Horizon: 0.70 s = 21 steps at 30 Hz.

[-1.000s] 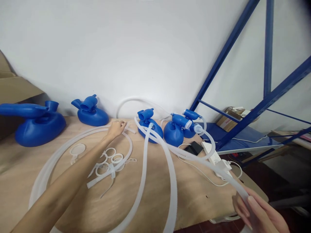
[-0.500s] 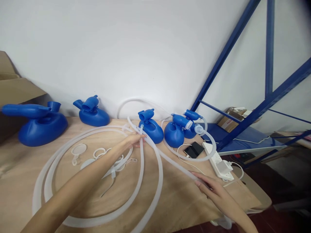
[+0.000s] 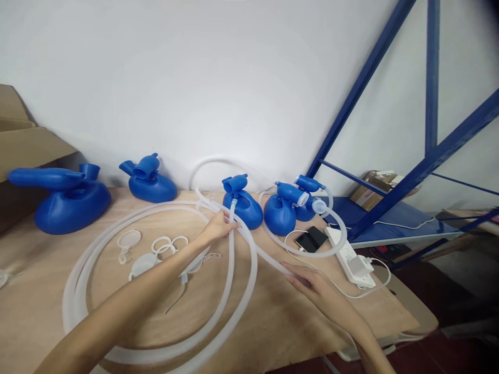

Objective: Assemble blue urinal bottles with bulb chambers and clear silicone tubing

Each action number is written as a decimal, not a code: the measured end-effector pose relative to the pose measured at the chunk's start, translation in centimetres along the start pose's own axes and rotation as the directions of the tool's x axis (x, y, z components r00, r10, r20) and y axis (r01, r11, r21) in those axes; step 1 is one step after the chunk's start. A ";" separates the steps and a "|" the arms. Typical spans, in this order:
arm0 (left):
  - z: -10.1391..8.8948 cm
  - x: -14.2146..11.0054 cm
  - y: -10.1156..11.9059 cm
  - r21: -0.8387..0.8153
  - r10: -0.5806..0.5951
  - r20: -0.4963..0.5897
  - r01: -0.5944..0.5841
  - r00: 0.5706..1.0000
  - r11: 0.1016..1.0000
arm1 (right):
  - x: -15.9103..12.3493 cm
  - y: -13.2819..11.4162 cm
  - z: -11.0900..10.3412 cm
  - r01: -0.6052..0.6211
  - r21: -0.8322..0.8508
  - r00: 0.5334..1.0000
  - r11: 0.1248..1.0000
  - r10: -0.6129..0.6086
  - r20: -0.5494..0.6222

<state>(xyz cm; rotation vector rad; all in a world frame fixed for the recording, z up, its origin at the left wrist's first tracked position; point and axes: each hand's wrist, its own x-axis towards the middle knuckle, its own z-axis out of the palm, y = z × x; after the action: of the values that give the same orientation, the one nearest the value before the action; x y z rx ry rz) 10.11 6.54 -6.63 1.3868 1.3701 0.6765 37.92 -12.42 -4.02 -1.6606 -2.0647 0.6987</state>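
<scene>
A long translucent white hose (image 3: pixel 252 270) lies in wide loops on the wooden table. My left hand (image 3: pixel 218 226) is closed around strands of it, close in front of a blue plastic bottle (image 3: pixel 251 212) with a side spout. Farther right, my right hand (image 3: pixel 314 292) grips a stretch of the same hose near the table's front. Inside the loops lie several white rings (image 3: pixel 161 244), a round cap with a tab (image 3: pixel 128 240) and a translucent lid (image 3: pixel 144 265). My left forearm hides part of these pieces.
Two blue bottles with hoses and caps (image 3: pixel 279 214) stand to the right, two more blue bottles (image 3: pixel 152 187) to the left. A phone (image 3: pixel 311 239) and a white power strip (image 3: pixel 345 257) lie at right. A cardboard box (image 3: pixel 35 148) and a blue metal rack (image 3: pixel 390 228) flank the table.
My right hand has moved left along with its stretch of hose. The hose's free end by my left hand has shifted left, and the loops have moved slightly right.
</scene>
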 end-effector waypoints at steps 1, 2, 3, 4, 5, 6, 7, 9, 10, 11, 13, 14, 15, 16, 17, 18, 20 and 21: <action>0.4 -0.3 0.1 -0.040 -0.028 0.025 0.029 0.999 0.999 | 0.2 -0.4 0.1 0.008 -0.016 1.000 1.000 -0.008 0.001; 0.8 -0.6 0.2 -0.075 -0.057 0.055 0.061 0.997 0.995 | 0.5 -0.7 0.3 0.015 -0.033 1.000 0.999 -0.015 0.000; 1.2 -0.9 0.2 -0.102 -0.086 0.084 0.094 0.993 0.990 | 0.6 -1.1 0.5 0.023 -0.050 1.000 0.999 -0.023 -0.001; 1.4 -1.1 0.2 -0.117 -0.110 0.110 0.123 0.988 0.986 | 0.8 -1.5 0.6 0.034 -0.065 0.999 0.997 -0.034 0.002; 1.6 -1.3 0.2 -0.124 -0.128 0.130 0.144 0.983 0.982 | 1.0 -1.7 0.8 0.047 -0.081 0.999 0.996 -0.046 0.007; 1.7 -1.5 0.1 -0.125 -0.141 0.145 0.160 0.979 0.979 | 1.1 -1.9 1.0 0.059 -0.099 0.998 0.993 -0.058 0.013; 1.8 -1.6 0.0 -0.123 -0.152 0.159 0.172 0.976 0.977 | 1.2 -2.1 1.2 0.070 -0.120 0.997 0.990 -0.069 0.016; 2.0 -1.5 -0.3 -0.119 -0.176 0.183 0.200 0.967 0.973 | 1.3 -2.1 1.5 0.085 -0.163 0.996 0.983 -0.083 0.019; 2.0 -1.4 -0.5 -0.119 -0.192 0.197 0.218 0.961 0.969 | 1.3 -2.0 1.6 0.085 -0.187 0.996 0.979 -0.084 0.012; 2.1 -1.3 -0.6 -0.124 -0.208 0.214 0.238 0.954 0.963 | 1.4 -1.9 1.8 0.081 -0.206 0.997 0.975 -0.082 0.003; 2.3 -1.2 -0.7 -0.161 -0.217 0.259 0.263 0.941 0.951 | 1.4 -1.6 2.1 0.067 -0.216 0.997 0.974 -0.070 -0.008; 2.3 -1.3 -0.7 -0.195 -0.203 0.279 0.262 0.939 0.945 | 1.5 -1.4 2.2 0.054 -0.203 0.998 0.978 -0.058 -0.013; 2.2 -1.4 -0.6 -0.239 -0.177 0.295 0.252 0.939 0.938 | 1.5 -1.2 2.3 0.037 -0.178 0.999 0.983 -0.042 -0.021; 2.1 -1.6 -0.4 -0.288 -0.143 0.304 0.234 0.942 0.928 | 1.6 -1.0 2.4 0.018 -0.143 0.999 0.990 -0.023 -0.036; 1.9 -1.8 -0.1 -0.340 -0.103 0.306 0.210 0.946 0.917 | 1.7 -0.8 2.5 -0.004 -0.101 0.998 0.995 -0.003 -0.068; 1.6 -2.2 0.3 -0.391 -0.062 0.303 0.183 0.951 0.902 | 1.9 -0.5 2.5 -0.031 -0.056 0.993 0.998 0.024 -0.113; 0.8 -2.9 1.0 -0.480 0.019 0.295 0.132 0.955 0.867 | 2.2 0.1 2.3 -0.075 0.055 0.974 0.996 0.085 -0.209; 0.4 -3.3 1.3 -0.517 0.054 0.290 0.109 0.956 0.849 | 2.4 0.3 2.1 -0.085 0.129 0.961 0.988 0.115 -0.250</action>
<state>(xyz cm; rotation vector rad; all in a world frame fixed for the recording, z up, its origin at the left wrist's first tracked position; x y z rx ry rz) 10.32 3.55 -4.70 0.9687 0.8710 0.7269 36.40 -10.32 -5.84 -1.6995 -1.7378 0.5894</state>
